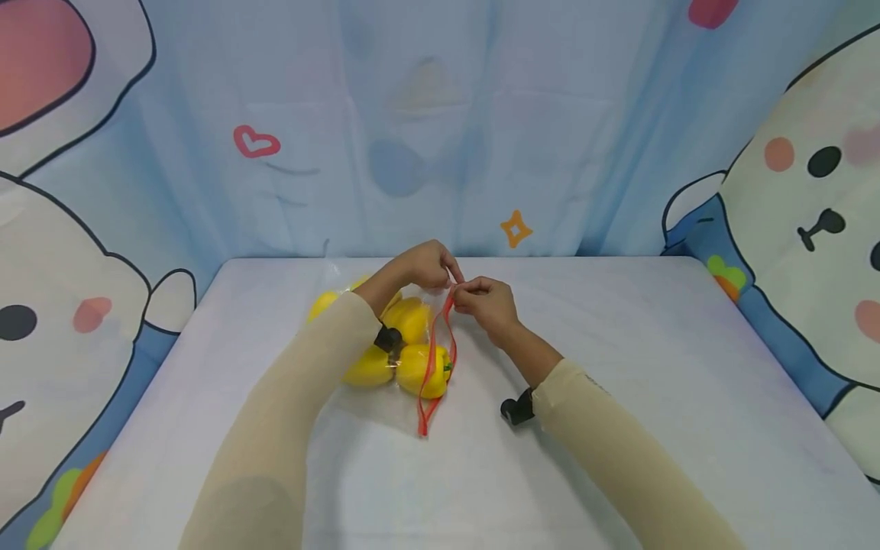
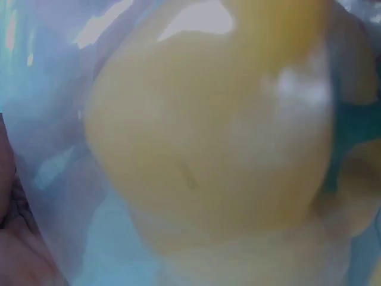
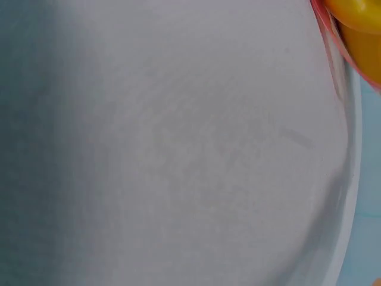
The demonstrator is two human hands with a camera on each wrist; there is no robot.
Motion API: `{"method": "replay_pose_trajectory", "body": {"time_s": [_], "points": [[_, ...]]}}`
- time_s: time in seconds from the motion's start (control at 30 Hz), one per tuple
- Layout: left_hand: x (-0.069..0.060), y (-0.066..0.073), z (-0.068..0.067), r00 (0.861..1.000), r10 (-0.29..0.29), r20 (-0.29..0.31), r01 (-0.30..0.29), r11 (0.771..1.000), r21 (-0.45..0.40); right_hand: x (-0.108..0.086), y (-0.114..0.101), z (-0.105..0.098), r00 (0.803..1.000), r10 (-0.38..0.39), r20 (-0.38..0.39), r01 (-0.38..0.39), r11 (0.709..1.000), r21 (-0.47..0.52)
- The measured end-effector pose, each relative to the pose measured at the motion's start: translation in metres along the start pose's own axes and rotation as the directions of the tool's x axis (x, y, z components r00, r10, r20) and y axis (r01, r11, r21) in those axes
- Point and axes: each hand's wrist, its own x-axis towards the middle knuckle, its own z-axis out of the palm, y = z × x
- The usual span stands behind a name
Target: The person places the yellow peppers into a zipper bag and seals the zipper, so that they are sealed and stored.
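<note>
A clear plastic zip bag [image 1: 385, 409] with a red strip along its mouth lies on the table, the mouth facing right. Inside are several yellow pieces of produce, among them a yellow bell pepper [image 1: 421, 370] with a green stem. My left hand [image 1: 428, 263] reaches over the bag and pinches the far corner of its mouth. At the same corner, my right hand [image 1: 490, 307] pinches the red strip between thumb and fingers. One yellow piece [image 2: 214, 137] fills the left wrist view through the plastic. In the right wrist view the red strip [image 3: 339, 44] shows at the upper right.
A white-covered table [image 1: 619, 344] extends around the bag. Behind it hangs a blue curtain [image 1: 440, 153] with cartoon prints. Black wrist cameras [image 1: 517, 409] are strapped at both sleeves.
</note>
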Motion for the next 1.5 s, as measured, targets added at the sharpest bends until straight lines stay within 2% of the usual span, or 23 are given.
{"method": "replay_pose_trajectory", "body": {"time_s": [0.23, 0.33, 0.47, 0.53, 0.8, 1.23, 1.37, 1.5], "points": [[-0.004, 0.004, -0.002, 0.994, -0.082, -0.075, 0.079, 0.996, -0.045, -0.007, 0.000, 0.006, 1.000, 0.005, 0.025, -0.003, 0.998, -0.056], [-0.008, 0.005, -0.003, 0.993, -0.057, -0.104, 0.052, 0.997, -0.055, -0.014, -0.001, 0.006, 0.999, 0.023, 0.043, -0.019, 0.996, -0.091], [-0.012, 0.007, -0.003, 0.991, 0.009, -0.132, -0.019, 0.997, -0.080, -0.024, -0.002, 0.001, 0.997, 0.033, 0.069, -0.025, 0.993, -0.114], [-0.011, 0.008, -0.003, 0.990, 0.024, -0.138, -0.038, 0.995, -0.098, -0.028, -0.002, -0.002, 0.996, 0.039, 0.083, -0.028, 0.992, -0.127], [-0.008, 0.013, -0.003, 0.980, 0.015, -0.200, -0.034, 0.995, -0.094, -0.047, -0.001, -0.007, 0.990, 0.073, 0.116, -0.054, 0.986, -0.160], [-0.001, 0.021, 0.006, 0.974, 0.029, -0.226, -0.060, 0.990, -0.131, -0.063, -0.005, -0.017, 0.992, 0.079, 0.096, -0.054, 0.971, -0.234], [-0.002, 0.027, 0.007, 0.980, 0.010, -0.200, -0.045, 0.985, -0.169, -0.067, -0.005, -0.022, 0.993, 0.048, 0.110, -0.021, 0.973, -0.229], [-0.005, 0.033, 0.008, 0.988, 0.011, -0.156, -0.032, 0.991, -0.130, -0.072, -0.008, -0.025, 0.989, 0.066, 0.131, -0.031, 0.967, -0.252]]}}
